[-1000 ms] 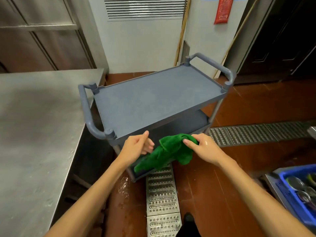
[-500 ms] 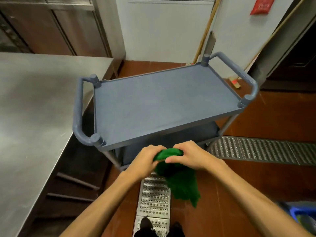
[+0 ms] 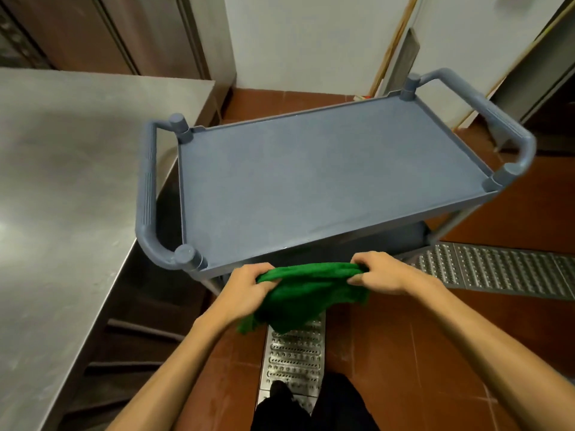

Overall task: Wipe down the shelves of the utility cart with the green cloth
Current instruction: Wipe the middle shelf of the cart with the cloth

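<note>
While the top shelf (image 3: pixel 326 178) of the utility cart (image 3: pixel 149 194) is sitting bare, we are pinching the green cloth (image 3: pixel 308 293) taut between our left hand (image 3: pixel 249 289) and right hand (image 3: pixel 381 272) just before its near edge, so wiping is seemingly not yet starting.

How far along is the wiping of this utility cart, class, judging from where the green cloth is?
Done: no wiping shows. In hand: the left hand and right hand stretch the green cloth in the air, off the cart. Left: the top shelf and the mostly hidden lower shelf.
</note>
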A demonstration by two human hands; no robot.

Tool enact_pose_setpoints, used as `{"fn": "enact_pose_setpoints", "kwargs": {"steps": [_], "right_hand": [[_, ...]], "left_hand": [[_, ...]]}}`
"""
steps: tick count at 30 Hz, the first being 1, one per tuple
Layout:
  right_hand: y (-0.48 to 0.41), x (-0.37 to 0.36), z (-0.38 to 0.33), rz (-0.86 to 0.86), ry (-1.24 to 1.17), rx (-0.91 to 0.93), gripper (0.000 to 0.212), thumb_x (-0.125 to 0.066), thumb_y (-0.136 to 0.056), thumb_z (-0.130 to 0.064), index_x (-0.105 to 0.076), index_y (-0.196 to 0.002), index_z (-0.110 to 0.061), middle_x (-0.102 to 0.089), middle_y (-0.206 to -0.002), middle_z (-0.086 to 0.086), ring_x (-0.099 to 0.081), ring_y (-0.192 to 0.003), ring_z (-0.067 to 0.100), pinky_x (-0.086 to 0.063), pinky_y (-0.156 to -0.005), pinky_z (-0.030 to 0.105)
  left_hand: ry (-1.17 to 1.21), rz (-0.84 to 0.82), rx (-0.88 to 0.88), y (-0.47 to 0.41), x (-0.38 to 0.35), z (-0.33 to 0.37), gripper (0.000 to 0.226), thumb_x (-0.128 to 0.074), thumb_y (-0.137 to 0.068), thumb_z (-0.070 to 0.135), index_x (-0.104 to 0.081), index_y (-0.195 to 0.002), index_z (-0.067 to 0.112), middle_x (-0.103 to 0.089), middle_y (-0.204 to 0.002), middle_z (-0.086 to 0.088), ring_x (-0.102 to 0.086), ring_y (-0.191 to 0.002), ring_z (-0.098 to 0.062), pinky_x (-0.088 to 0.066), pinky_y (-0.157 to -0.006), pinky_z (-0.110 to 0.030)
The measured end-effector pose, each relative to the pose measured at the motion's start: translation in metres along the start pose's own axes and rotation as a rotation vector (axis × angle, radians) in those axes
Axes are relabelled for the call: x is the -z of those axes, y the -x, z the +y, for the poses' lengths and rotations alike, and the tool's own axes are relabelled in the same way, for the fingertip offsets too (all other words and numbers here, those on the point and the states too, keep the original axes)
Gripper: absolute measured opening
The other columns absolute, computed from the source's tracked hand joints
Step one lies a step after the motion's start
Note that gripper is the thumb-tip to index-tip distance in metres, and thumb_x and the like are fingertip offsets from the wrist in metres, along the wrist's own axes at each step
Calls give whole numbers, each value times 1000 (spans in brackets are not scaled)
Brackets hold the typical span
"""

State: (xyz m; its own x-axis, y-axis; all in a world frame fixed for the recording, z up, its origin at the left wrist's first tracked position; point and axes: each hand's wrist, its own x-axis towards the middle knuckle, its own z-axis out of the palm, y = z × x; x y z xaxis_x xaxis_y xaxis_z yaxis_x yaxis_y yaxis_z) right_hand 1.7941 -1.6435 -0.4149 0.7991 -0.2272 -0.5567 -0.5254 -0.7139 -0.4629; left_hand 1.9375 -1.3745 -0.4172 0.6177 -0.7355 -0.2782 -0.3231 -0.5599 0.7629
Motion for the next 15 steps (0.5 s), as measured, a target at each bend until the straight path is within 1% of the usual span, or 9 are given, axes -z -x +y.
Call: {"fn": "enact_pose_setpoints", "kwargs": {"steps": [3,5,7,8,9,10,12,13,15], "right_hand": [[-20,-7,10,-47,-156,-31,30,-68,-84,-57,-72,-86,-27,-72,-83,-5,-67,-76,10,-47,-61,23],[-36,-19,17,-96,-243,-56,47,-65,-80,-68,-75,-80,-22,-73,-76,-6,-69,-71,12,-51,-63,27],[-54,-35,24,-78,-254,-44,62,-63,-74,-77,-59,-61,-16,-54,-58,0,-51,-54,18,-38,-60,32],[-63,-45,28,-85,-290,-31,64,-63,-72,-79,-54,-59,-17,-49,-57,1,-48,-53,16,-35,-62,31],[-74,-55,34,-118,-386,-24,63,-63,-72,-78,-60,-62,-16,-56,-61,0,-56,-59,13,-39,-69,30],[-85,-66,41,-169,-532,-24,61,-63,-74,-75,-71,-74,-15,-70,-75,0,-68,-74,14,-46,-78,31],[-106,-85,55,-270,-773,8,62,-66,-79,-67,-76,-107,-12,-74,-112,10,-70,-107,25,-54,-92,38],[-116,-94,62,-304,-828,48,64,-73,-77,-61,-73,-113,-9,-71,-118,16,-68,-112,30,-56,-92,42],[-138,-113,76,-322,-812,118,58,-90,-67,-40,-73,-111,-6,-70,-116,21,-69,-108,35,-57,-91,47]], "left_hand": [[158,47,123,-12,-15,-26,32,-54,-83,36,-68,-80,8,-65,-73,-3,-58,-75,-15,-47,-79,-38],[240,67,176,-24,-29,-46,31,-54,-95,31,-76,-95,9,-75,-91,-1,-66,-92,-13,-48,-92,-37],[340,111,249,-39,-45,-69,31,-52,-100,27,-78,-98,10,-78,-99,-1,-69,-103,-16,-50,-99,-37],[443,130,313,-46,-53,-80,33,-52,-100,27,-79,-94,9,-78,-96,-5,-71,-101,-22,-52,-99,-41],[581,128,380,-52,-61,-92,34,-53,-100,29,-78,-93,7,-78,-94,-10,-73,-97,-27,-54,-97,-45],[718,114,440,-58,-71,-104,37,-52,-100,31,-79,-94,6,-78,-95,-14,-74,-92,-30,-57,-92,-47],[954,79,508,-68,-92,-128,42,-51,-100,37,-81,-92,9,-77,-98,-16,-76,-85,-30,-63,-75,-46],[1049,61,519,-74,-102,-139,44,-49,-100,40,-82,-88,12,-77,-100,-17,-76,-83,-31,-63,-69,-49],[1229,19,505,-88,-120,-160,52,-45,-100,42,-83,-84,10,-76,-102,-19,-76,-84,-34,-60,-64,-57]]}}
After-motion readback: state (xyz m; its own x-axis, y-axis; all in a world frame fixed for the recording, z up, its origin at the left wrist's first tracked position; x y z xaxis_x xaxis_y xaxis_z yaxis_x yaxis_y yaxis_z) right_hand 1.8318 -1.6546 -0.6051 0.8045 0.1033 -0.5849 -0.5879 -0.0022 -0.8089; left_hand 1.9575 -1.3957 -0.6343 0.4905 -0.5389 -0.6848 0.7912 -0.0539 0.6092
